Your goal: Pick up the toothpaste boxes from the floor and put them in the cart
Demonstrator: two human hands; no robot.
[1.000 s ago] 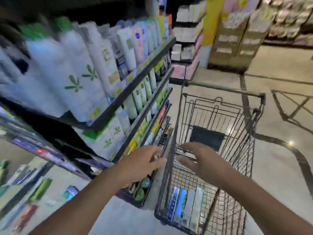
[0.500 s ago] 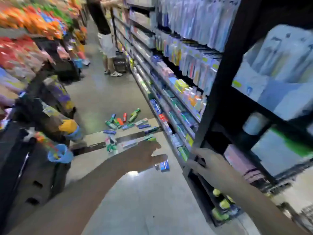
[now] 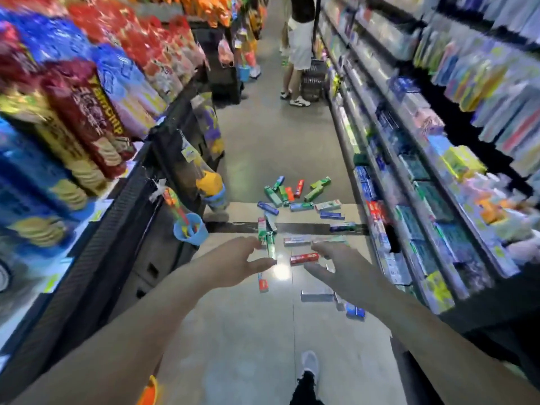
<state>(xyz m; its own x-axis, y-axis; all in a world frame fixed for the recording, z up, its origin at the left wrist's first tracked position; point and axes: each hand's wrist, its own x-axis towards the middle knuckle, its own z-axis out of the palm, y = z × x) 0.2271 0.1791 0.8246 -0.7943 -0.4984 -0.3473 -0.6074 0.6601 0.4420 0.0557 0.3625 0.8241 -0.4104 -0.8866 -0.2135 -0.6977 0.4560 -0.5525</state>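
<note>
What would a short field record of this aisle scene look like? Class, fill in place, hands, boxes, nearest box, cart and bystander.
place: shop aisle, snack shelves left of view, toiletry shelves right
left hand: open, reaching forward, holding nothing
right hand: open, reaching forward, holding nothing
toothpaste boxes: scattered on the floor, green, red, blue and white
nearest boxes: a red box lies between the hands, a white box closer still
cart: not in view
bystander: stands far down the aisle beside a basket
</note>
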